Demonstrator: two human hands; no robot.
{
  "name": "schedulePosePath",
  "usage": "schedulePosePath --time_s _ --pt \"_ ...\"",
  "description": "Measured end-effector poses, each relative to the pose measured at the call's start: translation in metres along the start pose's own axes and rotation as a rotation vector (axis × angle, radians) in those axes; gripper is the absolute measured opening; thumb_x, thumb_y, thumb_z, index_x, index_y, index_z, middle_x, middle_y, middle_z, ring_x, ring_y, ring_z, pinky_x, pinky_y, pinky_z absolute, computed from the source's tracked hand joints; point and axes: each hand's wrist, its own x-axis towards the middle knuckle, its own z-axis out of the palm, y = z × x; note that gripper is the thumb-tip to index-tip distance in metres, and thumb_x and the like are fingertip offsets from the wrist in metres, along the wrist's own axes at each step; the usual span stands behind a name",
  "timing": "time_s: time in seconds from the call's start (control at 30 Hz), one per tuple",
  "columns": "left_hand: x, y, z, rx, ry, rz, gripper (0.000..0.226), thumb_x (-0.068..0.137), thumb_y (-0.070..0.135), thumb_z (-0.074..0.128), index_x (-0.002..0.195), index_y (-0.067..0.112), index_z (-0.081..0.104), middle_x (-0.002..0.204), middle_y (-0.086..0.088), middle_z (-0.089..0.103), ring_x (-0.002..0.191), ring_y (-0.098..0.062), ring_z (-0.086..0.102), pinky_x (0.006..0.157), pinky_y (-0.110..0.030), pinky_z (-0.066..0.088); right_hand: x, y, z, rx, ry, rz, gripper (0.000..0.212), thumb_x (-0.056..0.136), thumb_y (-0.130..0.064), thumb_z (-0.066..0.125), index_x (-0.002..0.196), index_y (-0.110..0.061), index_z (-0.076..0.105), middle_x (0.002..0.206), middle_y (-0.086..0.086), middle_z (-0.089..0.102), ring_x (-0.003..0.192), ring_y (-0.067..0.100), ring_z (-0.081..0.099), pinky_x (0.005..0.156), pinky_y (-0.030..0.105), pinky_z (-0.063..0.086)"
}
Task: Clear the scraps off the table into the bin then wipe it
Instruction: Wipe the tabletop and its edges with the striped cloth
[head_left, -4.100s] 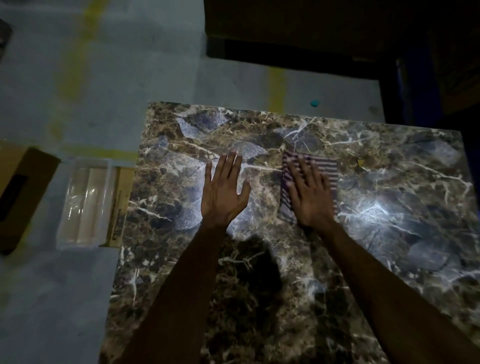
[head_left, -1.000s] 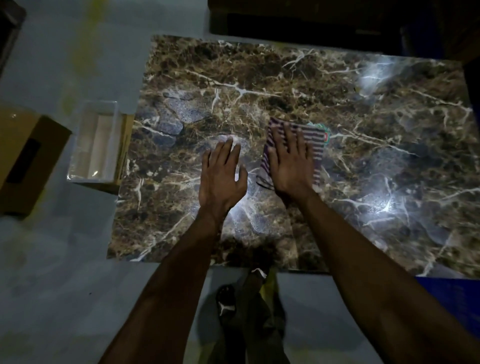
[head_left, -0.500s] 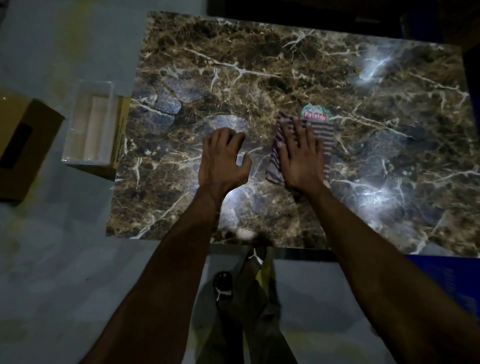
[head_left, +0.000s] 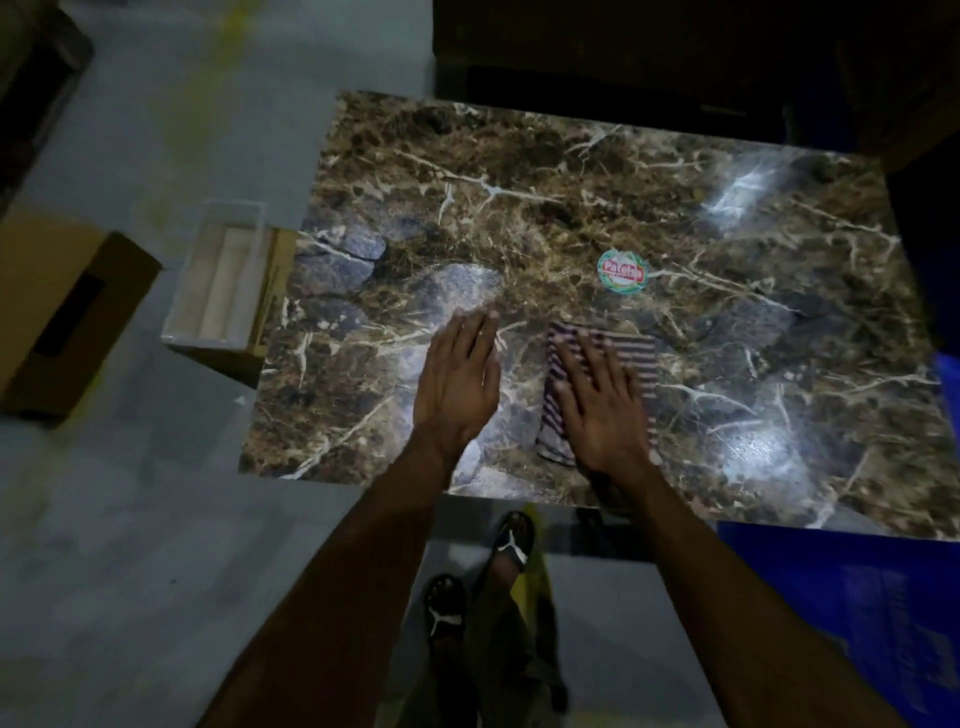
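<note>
table (head_left: 675, 218): marble-patterned top, dim light, glare patches. wiping stage by the look of it; no loose scraps seen on it. to wipe well, keep the palm flat, run overlapping passes out to each edge and cover the far half.

cardboard box (head_left: 67, 317): on the floor, well left of the table; contents not visible.

bin (head_left: 218, 280): clear, open-topped tub on the floor just beside the table's left edge; interior looks pale, and whether scraps lie in it is too dim to tell.

cloth (head_left: 639, 353): striped, folded, lying on the near middle of the table.

right hand (head_left: 602, 410): fingers straight, pressing flat on the cloth.

left hand (head_left: 457, 379): fingers extended, holding nothing, beside the cloth, apart from the right (touching the top or just above it, cannot tell).

sticker (head_left: 622, 272): round, printed, stuck flat beyond the cloth.
</note>
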Motion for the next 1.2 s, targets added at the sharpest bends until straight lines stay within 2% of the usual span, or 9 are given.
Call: schedulePosePath --time_s 0.03,0.1,0.2,0.27,0.37,0.47,0.73,0.97,1.2 --pt "-0.008 0.0 0.0 0.01 -0.023 0.005 0.054 0.113 0.037 0.031 0.164 0.02 0.027 0.171 -0.001 0.024 0.16 -0.021 0.013 0.13 -0.034 0.0 0.009 -0.002 0.002 -0.003 0.008 0.055 0.056 0.111 -0.046 0.023 0.165 -0.035 0.017 0.174 -0.003 0.013 0.161 0.024 0.01 0.127 0.05 0.016" --pt "-0.012 -0.003 0.0 0.004 -0.05 0.005 0.056 0.113 0.039 0.03 0.165 0.021 0.023 0.172 0.001 0.019 0.161 -0.018 0.007 0.129 -0.032 -0.005 0.029 -0.014 0.008 0.003 0.017 0.128 0.057 0.111 -0.047 0.022 0.166 -0.034 0.016 0.173 0.0 0.015 0.16 0.027 0.01 0.126 0.054 0.017" --pt "-0.009 -0.004 0.0 -0.045 -0.009 0.001 0.053 0.106 0.031 0.043 0.157 0.014 0.043 0.165 -0.005 0.038 0.154 -0.023 0.029 0.129 -0.043 0.015 0.039 -0.04 0.02 -0.007 0.049 0.07 0.056 0.112 -0.044 0.028 0.166 -0.033 0.016 0.174 0.0 0.012 0.161 0.028 0.008 0.127 0.054 0.015" --pt "-0.01 -0.005 -0.002 -0.098 0.043 0.035 0.047 0.098 0.022 0.051 0.144 0.01 0.057 0.15 -0.008 0.053 0.141 -0.027 0.045 0.121 -0.049 0.031 0.028 -0.052 0.023 0.016 0.037 -0.014 0.056 0.113 -0.044 0.027 0.166 -0.034 0.011 0.175 -0.002 0.006 0.161 0.025 0.002 0.128 0.05 0.009" --pt "-0.013 -0.005 -0.009 -0.172 0.078 0.067 0.036 0.091 0.014 0.056 0.126 0.01 0.064 0.128 -0.006 0.06 0.122 -0.028 0.053 0.106 -0.046 0.042 -0.007 -0.051 0.025 -0.001 -0.006 -0.13 0.058 0.113 -0.045 0.022 0.166 -0.034 0.004 0.175 -0.002 0.001 0.161 0.024 -0.003 0.129 0.05 0.009" --pt "-0.016 -0.003 -0.012 -0.143 0.07 0.119 0.035 0.085 0.01 0.062 0.12 0.009 0.066 0.122 -0.007 0.059 0.116 -0.029 0.053 0.1 -0.044 0.044 -0.033 -0.028 0.022 -0.005 -0.024 -0.15 0.057 0.112 -0.046 0.022 0.166 -0.036 0.007 0.175 -0.005 0.003 0.161 0.022 0.0 0.128 0.05 0.014" --pt "-0.018 0.003 -0.014 -0.127 0.017 0.208 0.04 0.077 0.011 0.058 0.116 0.012 0.067 0.114 -0.002 0.061 0.109 -0.024 0.055 0.098 -0.041 0.044 0.005 -0.046 0.022 0.026 0.048 0.137 0.058 0.112 -0.046 0.021 0.166 -0.036 0.005 0.175 -0.004 -0.001 0.161 0.024 -0.004 0.129 0.05 0.008" --pt "-0.018 0.006 -0.017 -0.201 -0.002 0.1 0.022 0.083 0.01 0.054 0.104 0.015 0.054 0.107 0.0 0.054 0.1 -0.024 0.05 0.086 -0.042 0.045 -0.055 -0.04 0.021 -0.007 -0.008 -0.089 0.058 0.112 -0.045 0.025 0.166 -0.038 0.006 0.174 -0.006 0.004 0.161 0.019 -0.003 0.129 0.045 0.009" --pt "-0.021 0.002 -0.015 -0.196 0.0 0.1 0.027 0.083 0.016 0.056 0.11 0.016 0.056 0.112 0.001 0.055 0.104 -0.023 0.051 0.087 -0.04 0.046 -0.023 -0.032 0.019 -0.009 0.032 0.149 0.059 0.11 -0.047 0.021 0.166 -0.036 0.009 0.174 -0.004 0.007 0.161 0.023 0.004 0.128 0.049 0.012"
